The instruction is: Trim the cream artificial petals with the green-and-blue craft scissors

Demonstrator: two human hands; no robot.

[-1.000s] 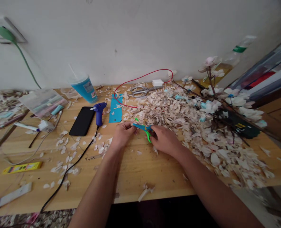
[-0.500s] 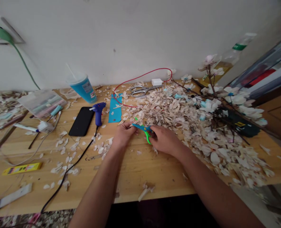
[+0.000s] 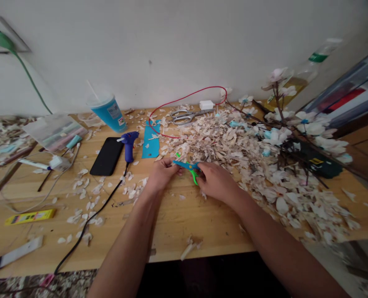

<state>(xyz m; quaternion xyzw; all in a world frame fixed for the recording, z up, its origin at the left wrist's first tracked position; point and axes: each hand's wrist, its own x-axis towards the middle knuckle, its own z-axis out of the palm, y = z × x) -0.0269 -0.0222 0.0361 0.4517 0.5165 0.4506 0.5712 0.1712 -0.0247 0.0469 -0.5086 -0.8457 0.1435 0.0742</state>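
Observation:
My right hand [image 3: 215, 179] is closed round the handles of small blue and green scissors [image 3: 188, 165], whose blades point left and stand apart. My left hand [image 3: 163, 173] pinches a small pale piece, seemingly a dried petal, beside the blade tips; the fingers hide most of it. Just beyond both hands spreads a heap of dried pale petals [image 3: 221, 142]. Behind the left hand lies a flat blue sheet [image 3: 151, 142] with petal bits on it.
Left of my hands are a blue glue gun [image 3: 128, 147], a black phone [image 3: 107, 156] and a blue cup [image 3: 109, 114]. Grey scissors [image 3: 184, 117] lie near the wall under a red cord [image 3: 187, 97]. Flowering branches [image 3: 280, 116] and a bottle [image 3: 305, 74] stand right.
The view has shifted slightly. The green part of the scissors looks a little nearer the blue part, so the handles have drawn somewhat together. Both hands stay almost in place.

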